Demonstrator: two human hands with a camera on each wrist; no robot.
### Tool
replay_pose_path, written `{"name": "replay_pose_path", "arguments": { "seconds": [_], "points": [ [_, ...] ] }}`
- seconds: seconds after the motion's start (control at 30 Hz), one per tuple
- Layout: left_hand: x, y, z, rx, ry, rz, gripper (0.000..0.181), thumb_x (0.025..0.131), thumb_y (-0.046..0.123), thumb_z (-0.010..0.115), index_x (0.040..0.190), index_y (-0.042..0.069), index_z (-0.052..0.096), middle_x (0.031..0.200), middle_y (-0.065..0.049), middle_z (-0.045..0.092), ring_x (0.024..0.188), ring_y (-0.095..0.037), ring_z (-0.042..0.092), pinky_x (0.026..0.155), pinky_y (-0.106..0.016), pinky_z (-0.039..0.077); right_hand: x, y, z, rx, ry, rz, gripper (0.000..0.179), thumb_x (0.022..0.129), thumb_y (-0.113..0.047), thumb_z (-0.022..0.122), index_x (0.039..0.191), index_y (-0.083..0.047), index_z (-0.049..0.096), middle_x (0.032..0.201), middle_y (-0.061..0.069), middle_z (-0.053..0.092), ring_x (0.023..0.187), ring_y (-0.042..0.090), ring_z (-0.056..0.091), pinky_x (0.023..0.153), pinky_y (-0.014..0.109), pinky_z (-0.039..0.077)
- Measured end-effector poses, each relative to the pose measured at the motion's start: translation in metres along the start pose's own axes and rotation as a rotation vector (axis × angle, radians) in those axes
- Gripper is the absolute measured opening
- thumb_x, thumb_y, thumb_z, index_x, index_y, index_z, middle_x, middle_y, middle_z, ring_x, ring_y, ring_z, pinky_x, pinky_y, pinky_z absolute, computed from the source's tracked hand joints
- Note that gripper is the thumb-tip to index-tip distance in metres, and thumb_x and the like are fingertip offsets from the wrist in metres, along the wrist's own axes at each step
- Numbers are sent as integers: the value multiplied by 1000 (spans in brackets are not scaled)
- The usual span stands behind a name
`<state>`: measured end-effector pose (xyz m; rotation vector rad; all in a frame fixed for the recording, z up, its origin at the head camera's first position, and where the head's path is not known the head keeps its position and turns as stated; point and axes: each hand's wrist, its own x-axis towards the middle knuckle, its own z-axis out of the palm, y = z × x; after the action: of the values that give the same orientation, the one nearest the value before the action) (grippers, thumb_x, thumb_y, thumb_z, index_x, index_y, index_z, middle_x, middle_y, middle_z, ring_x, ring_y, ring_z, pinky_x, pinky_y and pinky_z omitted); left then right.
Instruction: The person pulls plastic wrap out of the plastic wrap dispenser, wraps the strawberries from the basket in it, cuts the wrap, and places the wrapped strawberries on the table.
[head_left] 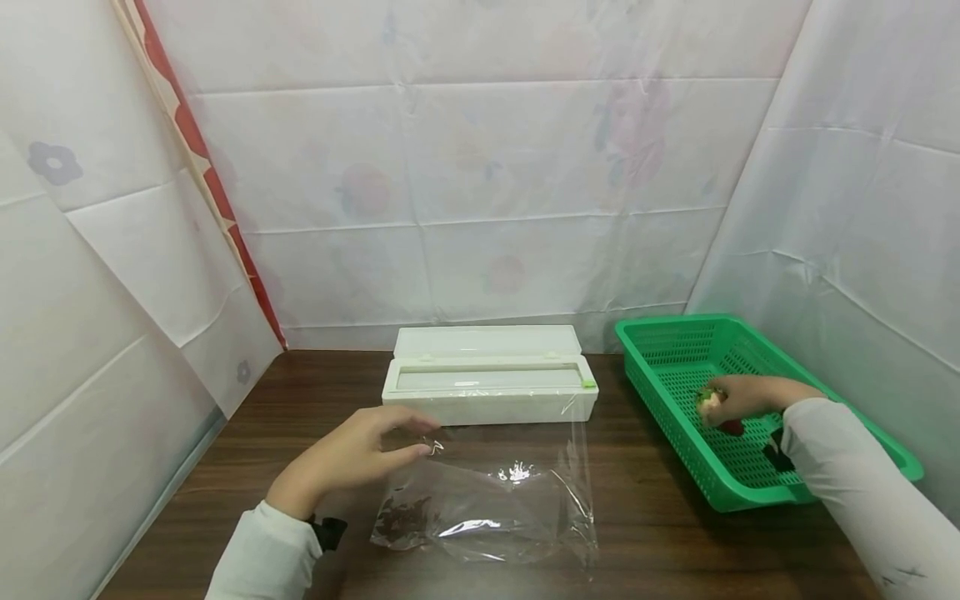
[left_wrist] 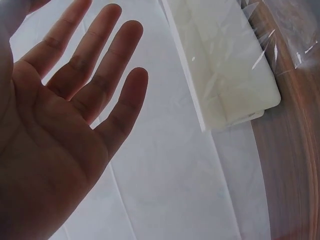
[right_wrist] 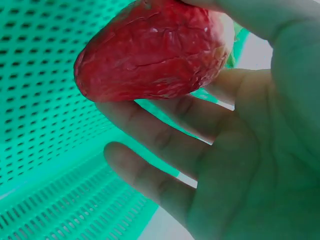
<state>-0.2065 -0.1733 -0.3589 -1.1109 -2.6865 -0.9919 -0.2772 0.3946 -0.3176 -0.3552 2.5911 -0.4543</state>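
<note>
My right hand is inside the green basket, holding a wrinkled red radish with a pale end and a bit of green at its top. In the right wrist view, its fingers lie under and around the radish, above the basket's perforated floor. My left hand hovers over the left part of a clear plastic film, fingers spread and holding nothing. That film stretches toward me from a white cling film dispenser, whose lid stands raised at the back.
A small green slider sits at the right end of the dispenser. Dark wood tabletop lies beneath everything. White patterned sheets enclose the table at the back and sides, and the basket stands close to the right one.
</note>
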Motion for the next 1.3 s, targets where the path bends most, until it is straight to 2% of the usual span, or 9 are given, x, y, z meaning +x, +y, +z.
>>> {"name": "replay_pose_path", "arguments": {
  "seconds": [0.1,0.2,0.3,0.43,0.63,0.8,0.97,1.3],
  "points": [
    [-2,0,-2,3,17,-1,33,98,36,66,126,18,67,120,14,66,111,-11,62,93,-42,53,-3,-5,-3,-6,15,-32,72,95,-28,68,139,18,36,109,17,59,95,28,59,82,51,51],
    [-2,-1,-3,4,27,4,32,98,34,67,126,19,67,119,14,66,110,-10,62,92,-40,53,-6,-12,-5,-14,28,-48,69,95,-28,68,138,16,39,103,11,60,88,22,57,79,46,51],
    [-3,-3,-5,-6,26,-1,31,99,34,67,126,19,66,120,10,67,111,-10,62,94,-41,52,-9,-18,-4,2,25,-51,67,96,-28,66,139,14,38,91,8,60,79,21,56,75,40,48],
    [-6,-7,-7,-14,30,-19,31,99,35,66,126,19,67,121,6,68,112,-13,62,95,-45,52,-12,-27,-4,17,21,-56,67,98,-29,63,142,13,36,78,6,59,71,21,56,72,38,45],
    [-9,-12,-11,-7,37,-63,35,99,38,65,127,18,66,123,3,68,114,-15,62,95,-50,51,-20,-40,-8,-33,66,-68,65,98,-32,65,141,10,40,86,3,59,73,19,56,67,37,46],
    [-14,-16,-17,3,54,-119,35,97,40,67,127,22,66,121,11,67,114,-12,61,98,-50,49,-24,-48,-10,-13,91,-82,65,98,-35,65,142,6,42,87,3,60,73,20,57,65,36,46],
    [-16,-22,-22,0,52,-121,38,98,39,66,129,18,66,121,13,66,114,-14,61,97,-53,49,-28,-54,-10,-44,134,-119,64,96,-34,67,141,5,44,86,1,59,71,18,56,63,34,47],
    [-19,-28,-23,-3,55,-133,29,98,38,66,125,25,66,117,15,67,111,-17,64,96,-49,50,-31,-83,-6,-121,254,-238,58,94,-36,71,137,-2,51,91,-1,59,72,12,55,61,29,49]
  ]
}}
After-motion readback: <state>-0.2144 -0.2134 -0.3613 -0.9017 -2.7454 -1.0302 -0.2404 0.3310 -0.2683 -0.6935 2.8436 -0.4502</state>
